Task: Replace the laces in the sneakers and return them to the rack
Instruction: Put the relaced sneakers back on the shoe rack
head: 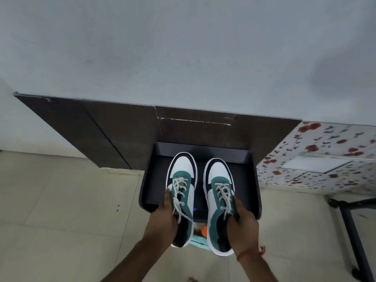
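Observation:
Two white, green and black sneakers with pale laces point away from me, side by side. My left hand (165,218) grips the left sneaker (182,176) by its outer side near the collar. The right sneaker (219,186) is held the same way by my right hand (242,224), fingers tucked into its opening. Both shoes hover over the top shelf of a black rack (252,180) that stands against the wall. Whether their soles touch the shelf cannot be told. Loose lace ends (183,214) hang from the left sneaker.
A dark brown skirting panel (101,127) runs along the grey wall behind the rack. A flowered surface (325,159) lies to the right, with a black metal frame (350,226) below it. An orange item (204,231) and a pale blue one (198,241) show under the shoes. Beige floor tiles spread to the left.

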